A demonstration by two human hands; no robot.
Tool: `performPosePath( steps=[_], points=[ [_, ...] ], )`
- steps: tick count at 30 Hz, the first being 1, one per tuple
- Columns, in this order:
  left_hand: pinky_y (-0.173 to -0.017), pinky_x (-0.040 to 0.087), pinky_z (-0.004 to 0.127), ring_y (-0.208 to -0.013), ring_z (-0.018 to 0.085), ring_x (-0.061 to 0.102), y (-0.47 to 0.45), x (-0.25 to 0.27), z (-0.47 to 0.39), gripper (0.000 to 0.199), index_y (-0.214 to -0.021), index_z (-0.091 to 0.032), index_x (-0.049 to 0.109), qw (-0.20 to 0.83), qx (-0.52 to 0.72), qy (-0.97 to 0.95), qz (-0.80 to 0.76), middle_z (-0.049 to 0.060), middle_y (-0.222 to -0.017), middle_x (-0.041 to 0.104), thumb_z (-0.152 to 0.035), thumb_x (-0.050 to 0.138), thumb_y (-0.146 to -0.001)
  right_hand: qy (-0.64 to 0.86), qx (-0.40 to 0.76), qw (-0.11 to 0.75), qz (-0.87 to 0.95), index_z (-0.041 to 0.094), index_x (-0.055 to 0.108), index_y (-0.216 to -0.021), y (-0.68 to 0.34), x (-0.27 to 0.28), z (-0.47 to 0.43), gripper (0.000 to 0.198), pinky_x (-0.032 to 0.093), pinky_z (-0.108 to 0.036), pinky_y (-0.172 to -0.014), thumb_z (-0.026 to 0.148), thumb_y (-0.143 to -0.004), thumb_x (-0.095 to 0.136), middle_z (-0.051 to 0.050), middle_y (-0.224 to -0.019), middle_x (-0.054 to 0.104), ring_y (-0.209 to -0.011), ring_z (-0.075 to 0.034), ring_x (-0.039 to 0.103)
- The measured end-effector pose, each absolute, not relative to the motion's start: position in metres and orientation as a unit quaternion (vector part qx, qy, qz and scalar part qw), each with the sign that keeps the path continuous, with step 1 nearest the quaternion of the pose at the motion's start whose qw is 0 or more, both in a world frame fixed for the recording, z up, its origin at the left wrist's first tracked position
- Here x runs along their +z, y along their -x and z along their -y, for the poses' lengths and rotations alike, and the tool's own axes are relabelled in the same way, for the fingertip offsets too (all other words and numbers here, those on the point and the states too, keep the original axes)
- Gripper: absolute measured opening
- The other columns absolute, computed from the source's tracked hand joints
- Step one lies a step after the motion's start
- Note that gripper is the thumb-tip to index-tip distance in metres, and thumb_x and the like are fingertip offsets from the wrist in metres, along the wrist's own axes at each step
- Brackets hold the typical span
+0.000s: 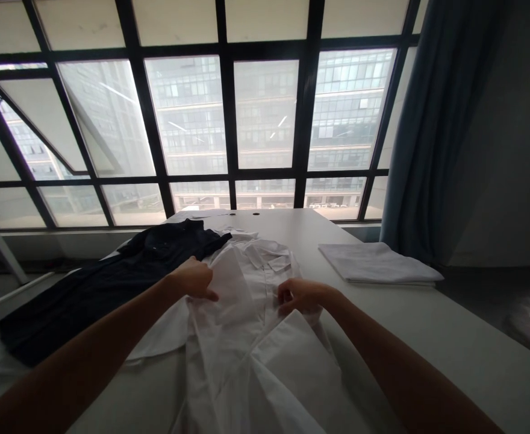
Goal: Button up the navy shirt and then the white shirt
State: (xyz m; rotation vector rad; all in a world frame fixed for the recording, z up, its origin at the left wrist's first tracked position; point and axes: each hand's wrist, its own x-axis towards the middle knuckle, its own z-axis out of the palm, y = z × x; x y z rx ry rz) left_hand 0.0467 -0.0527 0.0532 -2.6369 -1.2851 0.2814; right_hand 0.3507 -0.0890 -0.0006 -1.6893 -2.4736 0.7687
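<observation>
A white collared shirt (229,331) lies in front of me with its collar (269,254) toward the window and its lower part toward me. My left hand (193,279) is closed at the shirt's left side, thumb stretched over the fabric, its other fingers mostly hidden. On the right side, my right hand (302,294) is closed with curled fingers on the cloth beside the front placket. Below that hand a fold of white fabric stands up and hides part of the shirt front. A dark navy garment (124,265) lies left of the shirt, partly behind my left forearm.
The white table (427,325) reaches toward the window. A folded white cloth (377,263) sits on its right side. Two dark round holes are at the far end. A blue curtain (432,132) hangs at the right, and a tilted window pane is at the left.
</observation>
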Motion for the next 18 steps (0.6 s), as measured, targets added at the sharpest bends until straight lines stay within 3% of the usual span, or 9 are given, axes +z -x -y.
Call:
performPosePath(
  steps=[2, 4, 6, 8, 11, 13, 16, 18],
  points=[
    [-0.089, 0.042, 0.039, -0.087, 0.027, 0.066, -0.047, 0.040, 0.061, 0.044, -0.089, -0.019, 0.073, 0.105, 0.101, 0.903, 0.405, 0.009, -0.090, 0.073, -0.059, 0.077, -0.069, 0.532, 0.247, 0.037, 0.809, 0.016, 0.075, -0.089, -0.346, 0.000, 0.090, 0.036, 0.043, -0.025, -0.062, 0.043, -0.066, 0.079, -0.004, -0.081, 0.070, -0.070, -0.017, 0.059],
    [-0.101, 0.036, 0.043, -0.112, 0.031, 0.060, -0.061, 0.022, 0.072, 0.053, -0.118, -0.024, 0.066, 0.075, 0.047, 0.945, 0.315, 0.011, -0.121, 0.067, -0.048, 0.078, -0.073, 0.486, 0.256, 0.040, 0.835, 0.016, 0.075, -0.086, -0.338, 0.000, 0.094, 0.035, 0.043, -0.025, -0.064, 0.042, -0.064, 0.081, -0.003, -0.082, 0.070, -0.070, -0.016, 0.059],
    [-0.106, 0.033, 0.042, -0.123, 0.029, 0.054, -0.082, 0.006, 0.080, 0.054, -0.127, -0.027, 0.060, 0.019, 0.001, 0.976, 0.217, 0.009, -0.134, 0.060, -0.041, 0.076, -0.077, 0.426, 0.287, 0.031, 0.857, 0.016, 0.076, -0.088, -0.327, -0.001, 0.098, 0.032, 0.043, -0.024, -0.065, 0.038, -0.064, 0.081, -0.002, -0.082, 0.070, -0.070, -0.015, 0.059],
    [-0.105, 0.034, 0.038, -0.118, 0.027, 0.057, -0.101, -0.003, 0.084, 0.043, -0.119, -0.027, 0.065, -0.024, -0.012, 0.985, 0.170, 0.007, -0.126, 0.065, -0.038, 0.076, -0.078, 0.383, 0.311, 0.012, 0.870, 0.017, 0.076, -0.089, -0.319, -0.001, 0.101, 0.030, 0.042, -0.023, -0.063, 0.033, -0.064, 0.080, 0.000, -0.078, 0.069, -0.069, -0.014, 0.058],
    [-0.098, 0.039, 0.034, -0.096, 0.022, 0.065, -0.113, 0.001, 0.080, 0.016, -0.093, -0.025, 0.072, -0.059, -0.010, 0.983, 0.176, 0.004, -0.094, 0.073, -0.034, 0.074, -0.080, 0.373, 0.334, -0.010, 0.866, 0.016, 0.076, -0.088, -0.319, 0.010, 0.108, 0.032, 0.040, -0.021, -0.058, 0.037, -0.063, 0.081, 0.002, -0.071, 0.065, -0.064, -0.012, 0.054],
    [-0.095, 0.041, 0.032, -0.085, 0.019, 0.065, -0.102, 0.015, 0.076, 0.013, -0.082, -0.022, 0.071, -0.097, -0.032, 0.979, 0.179, 0.003, -0.081, 0.073, -0.035, 0.070, -0.084, 0.393, 0.350, 0.010, 0.850, 0.015, 0.075, -0.085, -0.333, 0.026, 0.113, 0.033, 0.039, -0.020, -0.056, 0.041, -0.065, 0.080, 0.003, -0.067, 0.063, -0.061, -0.011, 0.053],
    [-0.077, 0.047, 0.027, -0.075, 0.017, 0.063, -0.051, 0.045, 0.068, 0.037, -0.078, -0.017, 0.069, -0.187, -0.117, 0.947, 0.233, 0.005, -0.077, 0.070, -0.050, 0.059, -0.088, 0.430, 0.344, 0.138, 0.823, 0.013, 0.073, -0.077, -0.379, 0.054, 0.119, 0.032, 0.042, -0.022, -0.058, 0.044, -0.067, 0.078, 0.002, -0.066, 0.061, -0.062, -0.012, 0.054],
    [-0.061, 0.047, 0.026, -0.067, 0.017, 0.060, 0.001, 0.064, 0.059, 0.053, -0.076, -0.016, 0.067, -0.204, -0.195, 0.895, 0.346, 0.003, -0.070, 0.067, -0.066, 0.051, -0.085, 0.500, 0.277, 0.321, 0.755, 0.015, 0.070, -0.075, -0.424, 0.064, 0.118, 0.035, 0.047, -0.026, -0.061, 0.050, -0.070, 0.074, -0.002, -0.073, 0.064, -0.065, -0.014, 0.058]
  ],
)
